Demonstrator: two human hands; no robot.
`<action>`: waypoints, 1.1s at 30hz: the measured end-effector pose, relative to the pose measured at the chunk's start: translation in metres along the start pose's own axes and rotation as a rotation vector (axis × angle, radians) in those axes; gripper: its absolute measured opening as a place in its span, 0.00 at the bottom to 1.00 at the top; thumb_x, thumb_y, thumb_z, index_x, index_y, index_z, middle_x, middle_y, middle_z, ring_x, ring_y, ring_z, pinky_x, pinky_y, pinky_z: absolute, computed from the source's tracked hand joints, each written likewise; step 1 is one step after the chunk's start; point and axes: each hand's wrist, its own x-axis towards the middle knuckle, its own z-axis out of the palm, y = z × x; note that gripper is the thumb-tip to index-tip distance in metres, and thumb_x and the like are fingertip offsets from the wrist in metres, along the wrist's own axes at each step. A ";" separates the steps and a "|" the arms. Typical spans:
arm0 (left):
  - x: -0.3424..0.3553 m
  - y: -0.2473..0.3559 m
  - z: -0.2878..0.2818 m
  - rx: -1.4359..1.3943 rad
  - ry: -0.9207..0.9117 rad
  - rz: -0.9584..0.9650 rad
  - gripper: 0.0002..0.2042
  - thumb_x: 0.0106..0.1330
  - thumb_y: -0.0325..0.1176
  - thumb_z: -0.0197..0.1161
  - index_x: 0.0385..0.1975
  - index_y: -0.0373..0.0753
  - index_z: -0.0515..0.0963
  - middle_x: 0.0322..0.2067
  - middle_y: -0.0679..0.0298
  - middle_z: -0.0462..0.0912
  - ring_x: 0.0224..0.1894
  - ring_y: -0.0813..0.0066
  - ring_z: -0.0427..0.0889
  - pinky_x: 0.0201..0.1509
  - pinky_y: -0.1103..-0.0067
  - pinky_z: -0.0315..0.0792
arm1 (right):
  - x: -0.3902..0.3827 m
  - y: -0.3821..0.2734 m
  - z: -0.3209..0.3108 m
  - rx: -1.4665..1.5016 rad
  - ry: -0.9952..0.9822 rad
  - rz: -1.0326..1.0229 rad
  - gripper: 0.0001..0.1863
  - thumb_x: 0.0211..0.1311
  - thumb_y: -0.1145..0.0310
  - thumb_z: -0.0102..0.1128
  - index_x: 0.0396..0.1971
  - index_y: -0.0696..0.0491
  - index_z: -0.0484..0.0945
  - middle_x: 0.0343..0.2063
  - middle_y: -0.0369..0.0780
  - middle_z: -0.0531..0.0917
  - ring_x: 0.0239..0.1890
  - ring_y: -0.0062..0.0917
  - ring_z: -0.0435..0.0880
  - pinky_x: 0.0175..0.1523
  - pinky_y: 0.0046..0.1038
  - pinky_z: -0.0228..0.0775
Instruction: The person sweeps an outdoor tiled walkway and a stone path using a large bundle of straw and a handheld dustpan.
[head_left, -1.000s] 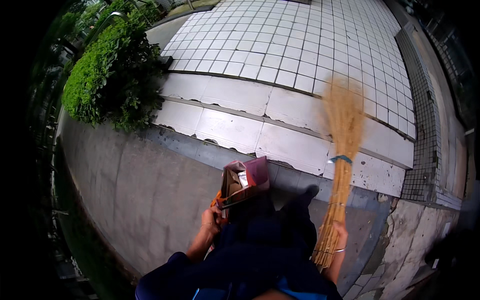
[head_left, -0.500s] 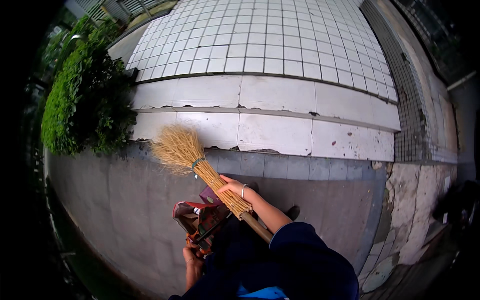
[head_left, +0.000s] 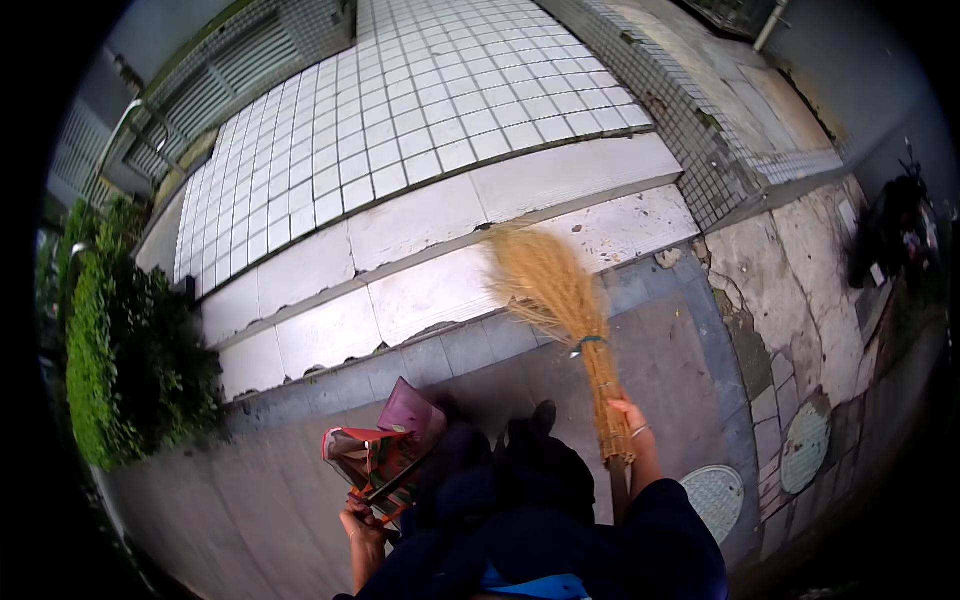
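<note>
A straw broom (head_left: 550,285) with a dark band round its straws extends from my right hand (head_left: 633,430), whose fingers grip the bound stalks above a wooden handle. The blurred bristles are over the right part of the white stone steps (head_left: 420,310); whether they touch is unclear. At the lower left my left hand (head_left: 362,525) grips a red, orange and dark box-like container (head_left: 365,455), with a purple panel (head_left: 410,410) at its far side. Some small litter (head_left: 612,252) lies on the steps near the bristles. My dark shoes (head_left: 543,418) stand below the steps.
White tiled paving (head_left: 400,100) rises beyond the steps. A green bush (head_left: 120,370) stands at left, a railing (head_left: 135,115) behind it. A tiled low wall (head_left: 700,140) borders the right, beside cracked pavement (head_left: 800,280), a dark parked two-wheeler (head_left: 890,230) and round covers (head_left: 715,500).
The broom swung leftward half a second ago and is now back toward the right, its bristles over the steps. My view has turned, bringing more right-hand pavement and the railing into sight.
</note>
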 end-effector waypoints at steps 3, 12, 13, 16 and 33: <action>-0.030 -0.019 0.025 0.028 0.004 0.041 0.03 0.37 0.29 0.46 0.14 0.47 0.66 0.07 0.76 0.57 0.06 0.83 0.48 0.09 0.86 0.42 | -0.016 -0.034 -0.055 0.120 0.041 -0.085 0.37 0.47 0.69 0.54 0.60 0.42 0.51 0.32 0.41 0.75 0.26 0.32 0.77 0.25 0.35 0.72; -0.072 -0.065 0.081 0.211 -0.155 0.040 0.05 0.35 0.29 0.49 0.15 0.46 0.66 0.07 0.75 0.58 0.06 0.82 0.51 0.08 0.85 0.43 | -0.085 -0.073 -0.063 0.333 0.147 -0.324 0.43 0.48 0.72 0.53 0.63 0.41 0.40 0.35 0.44 0.75 0.26 0.31 0.77 0.27 0.33 0.72; -0.066 -0.067 0.087 0.237 -0.163 0.005 0.06 0.34 0.28 0.49 0.16 0.46 0.66 0.07 0.75 0.58 0.06 0.81 0.51 0.08 0.85 0.43 | -0.090 -0.071 -0.057 0.355 0.149 -0.341 0.44 0.47 0.72 0.54 0.63 0.42 0.40 0.37 0.44 0.75 0.27 0.31 0.77 0.28 0.32 0.72; -0.033 -0.066 0.107 0.345 -0.206 -0.007 0.06 0.34 0.29 0.49 0.16 0.45 0.65 0.07 0.73 0.58 0.06 0.79 0.51 0.09 0.82 0.44 | -0.063 -0.061 -0.047 0.268 0.135 -0.223 0.42 0.47 0.74 0.53 0.63 0.39 0.43 0.39 0.43 0.75 0.27 0.31 0.78 0.28 0.32 0.72; -0.027 -0.044 0.286 0.533 -0.344 -0.065 0.03 0.38 0.32 0.51 0.16 0.47 0.66 0.07 0.73 0.59 0.05 0.80 0.50 0.08 0.82 0.44 | -0.001 -0.171 -0.042 0.621 0.011 -0.378 0.37 0.51 0.67 0.48 0.62 0.36 0.44 0.35 0.48 0.74 0.27 0.36 0.78 0.27 0.36 0.73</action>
